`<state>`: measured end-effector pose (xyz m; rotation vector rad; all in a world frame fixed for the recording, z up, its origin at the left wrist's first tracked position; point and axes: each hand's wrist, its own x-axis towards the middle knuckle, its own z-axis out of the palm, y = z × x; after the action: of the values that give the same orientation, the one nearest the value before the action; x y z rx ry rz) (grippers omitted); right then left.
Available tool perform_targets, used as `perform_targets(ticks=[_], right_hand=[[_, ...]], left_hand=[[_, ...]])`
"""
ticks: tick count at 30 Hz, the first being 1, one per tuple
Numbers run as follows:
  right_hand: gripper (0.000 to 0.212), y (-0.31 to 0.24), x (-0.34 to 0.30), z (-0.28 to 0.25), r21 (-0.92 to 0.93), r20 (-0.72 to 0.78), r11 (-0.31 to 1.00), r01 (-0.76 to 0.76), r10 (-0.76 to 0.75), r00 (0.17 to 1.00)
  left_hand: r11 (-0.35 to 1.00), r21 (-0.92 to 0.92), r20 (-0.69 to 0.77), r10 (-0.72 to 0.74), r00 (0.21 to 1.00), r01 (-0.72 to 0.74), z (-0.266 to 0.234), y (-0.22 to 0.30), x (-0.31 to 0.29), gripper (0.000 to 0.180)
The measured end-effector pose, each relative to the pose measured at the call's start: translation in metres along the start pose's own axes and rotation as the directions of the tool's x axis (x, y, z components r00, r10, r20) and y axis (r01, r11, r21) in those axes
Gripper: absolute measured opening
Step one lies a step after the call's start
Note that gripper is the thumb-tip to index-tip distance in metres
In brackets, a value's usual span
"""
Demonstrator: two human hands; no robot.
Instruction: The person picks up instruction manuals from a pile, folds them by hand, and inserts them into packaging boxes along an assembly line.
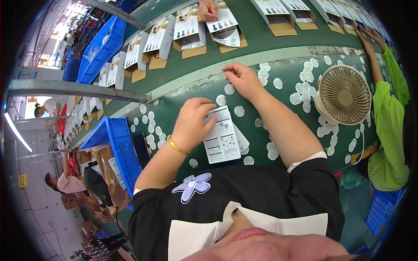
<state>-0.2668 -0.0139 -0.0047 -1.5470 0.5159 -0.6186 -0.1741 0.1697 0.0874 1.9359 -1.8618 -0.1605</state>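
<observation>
A stack of printed white instruction leaflets (223, 139) lies on the green table in front of me, its lower sheets fanned out to the right. My left hand (194, 119) is at the stack's upper left corner. Its thumb reaches over the top sheet, apart from the fingers, and nothing shows in its grasp. Farther forward, my right hand (244, 80) hovers near the metal rail (209, 81) of the belt. Its fingers are loosely bent with the thumb apart, and I see nothing in them. White round stickers (229, 89) are scattered around both hands.
Open printed boxes (189, 28) stand along the green belt ahead, where another person's hand (207, 11) touches one. A beige fan (344, 95) stands at right, beside a co-worker's green sleeve (385, 130). Blue bins (124, 148) and a metal post (82, 88) are at left.
</observation>
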Motion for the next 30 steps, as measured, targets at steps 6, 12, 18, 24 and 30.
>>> perform_targets(ticks=[6,12,18,24,30], right_hand=[[0.02,-0.001,-0.002,0.001,0.006,0.012,1.0,0.004,-0.004,1.0],[0.02,-0.003,-0.003,0.001,0.029,0.009,0.999,-0.015,0.015,1.0],[0.02,0.0,-0.003,-0.001,0.092,-0.016,0.996,-0.017,0.018,1.0],[0.022,-0.007,-0.003,-0.001,0.05,-0.011,0.998,-0.043,0.043,0.999],[0.022,-0.011,-0.004,0.001,0.021,-0.002,0.999,-0.048,0.048,0.999]], left_hand=[[0.994,0.107,-0.035,0.003,0.999,0.001,0.01,0.008,-0.015,0.027],[0.997,0.078,-0.138,0.015,0.99,-0.004,0.011,0.006,-0.016,0.016],[0.935,-0.293,-0.185,-0.262,0.947,0.201,-0.008,-0.032,-0.013,0.011],[0.451,-0.815,-0.207,-0.812,0.545,0.363,-0.032,-0.137,-0.001,0.014],[0.358,-0.905,-0.303,-0.922,0.241,0.231,-0.026,-0.186,0.02,0.019]])
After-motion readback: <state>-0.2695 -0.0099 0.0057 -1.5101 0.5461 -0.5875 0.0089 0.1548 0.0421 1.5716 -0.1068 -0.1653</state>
